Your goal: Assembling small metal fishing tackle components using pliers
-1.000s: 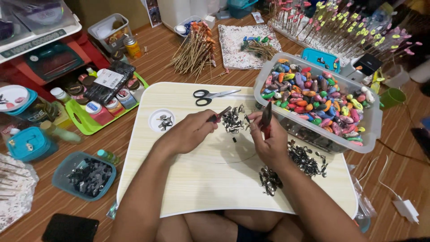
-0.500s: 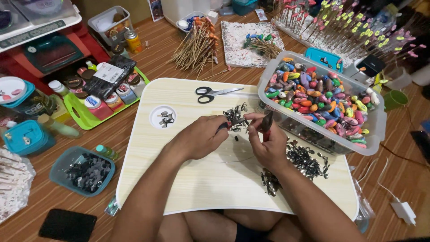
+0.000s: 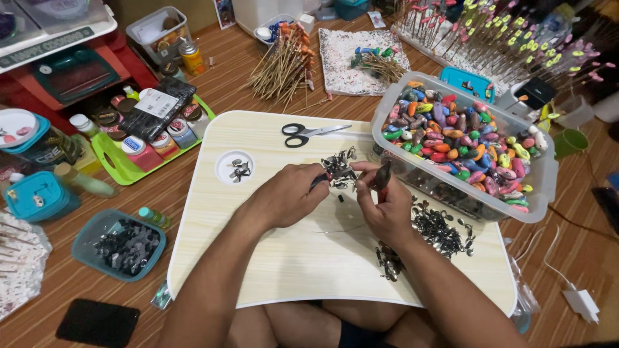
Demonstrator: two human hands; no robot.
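Both our hands have drawn closer together over the pale lap desk [image 3: 290, 258] beside the clear tub of coloured beads [image 3: 541, 187]. Our left hand [image 3: 287, 196] pinches a small dark metal piece by the clasp pile [image 3: 338, 169]; our right hand [image 3: 387, 206] grips slim pliers [image 3: 383, 175], best kept steady near the tips.

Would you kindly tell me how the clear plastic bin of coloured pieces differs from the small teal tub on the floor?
The clear plastic bin stands on the pale wooden lap table; the small teal tub sits on the floor. The bin holds many-coloured pieces, the tub only dark ones. The bin is much larger. Both are open-topped.
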